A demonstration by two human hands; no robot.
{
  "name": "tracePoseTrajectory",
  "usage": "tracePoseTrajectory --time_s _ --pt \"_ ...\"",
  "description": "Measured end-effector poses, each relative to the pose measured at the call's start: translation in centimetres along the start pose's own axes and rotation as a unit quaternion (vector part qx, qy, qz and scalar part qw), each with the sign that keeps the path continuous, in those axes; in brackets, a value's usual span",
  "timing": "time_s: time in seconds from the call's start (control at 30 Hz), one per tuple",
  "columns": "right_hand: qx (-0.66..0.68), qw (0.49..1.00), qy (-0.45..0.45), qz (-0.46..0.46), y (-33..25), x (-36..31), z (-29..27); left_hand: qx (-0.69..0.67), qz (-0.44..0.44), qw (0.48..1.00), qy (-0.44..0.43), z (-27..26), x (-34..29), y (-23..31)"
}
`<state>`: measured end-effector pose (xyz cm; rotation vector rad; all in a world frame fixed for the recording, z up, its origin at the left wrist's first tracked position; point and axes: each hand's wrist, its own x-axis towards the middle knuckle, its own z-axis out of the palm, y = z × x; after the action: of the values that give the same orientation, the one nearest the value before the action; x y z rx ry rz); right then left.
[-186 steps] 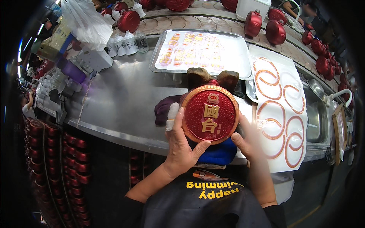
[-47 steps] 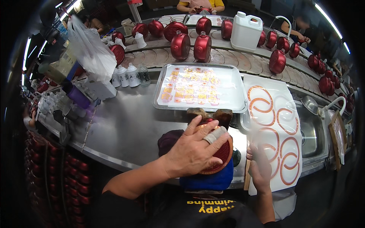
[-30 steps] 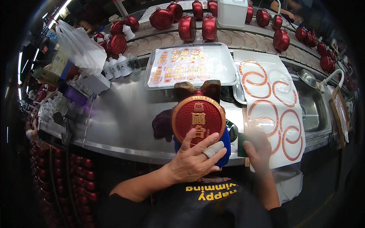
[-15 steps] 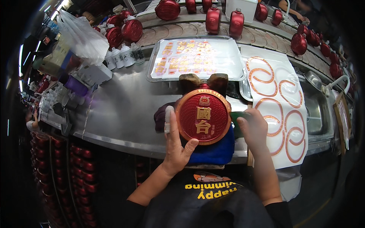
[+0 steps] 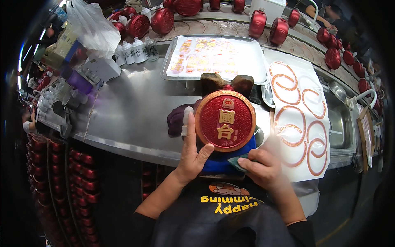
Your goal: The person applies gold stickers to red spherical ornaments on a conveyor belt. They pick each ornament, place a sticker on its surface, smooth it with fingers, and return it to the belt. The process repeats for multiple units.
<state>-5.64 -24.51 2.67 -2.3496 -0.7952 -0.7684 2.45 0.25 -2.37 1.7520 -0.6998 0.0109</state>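
A round red bottle [image 5: 225, 121] with raised gold characters and an orange-gold ring band along its rim lies face up. Its neck sits between two dark brown blocks [image 5: 211, 83], and blue cloth [image 5: 218, 165] shows beneath. My left hand [image 5: 191, 150] holds the bottle's left side, fingers straight along the edge and thumb at the lower rim. White coverings wrap fingertips of that hand. My right hand [image 5: 263, 164] pinches a thin green scraper-like piece [image 5: 238, 161] by the bottle's lower right edge, apart from the rim.
Purple cloth [image 5: 181, 119] lies left of the bottle. Beyond it stands a tray [image 5: 165, 74] bearing a decal sheet. On the right, a white sheet [image 5: 302, 168] carries orange ring decals, beside a sink [image 5: 341, 127]. Red bottles [image 5: 257, 24] line the conveyor [image 5: 230, 28]. A person [image 5: 325, 16] works far right.
My right hand has brought the green piece from the bottle's right edge down and left to below its lower right rim. The left hand stays at the bottle's left side.
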Motion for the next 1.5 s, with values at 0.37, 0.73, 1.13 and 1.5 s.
tracePoseTrajectory --time_s 0.37,0.73,1.13,1.5 --pt "0.13 0.958 0.005 0.256 4.2 1.2 -1.0 -0.068 0.002 0.998 0.009 0.2 0.1 0.2" --pt "-0.005 0.999 -0.013 0.052 -0.5 0.2 0.1 -0.072 -0.005 0.997 0.006 0.2 0.0 0.7" --pt "-0.021 0.974 -0.224 0.0 -0.7 11.3 -0.5 -0.168 0.013 0.984 0.05 -0.1 -0.7 0.0" --pt "-0.076 0.98 -0.176 0.045 -0.8 16.4 2.6 -0.107 0.012 0.987 0.122 0.5 -2.3 0.3"
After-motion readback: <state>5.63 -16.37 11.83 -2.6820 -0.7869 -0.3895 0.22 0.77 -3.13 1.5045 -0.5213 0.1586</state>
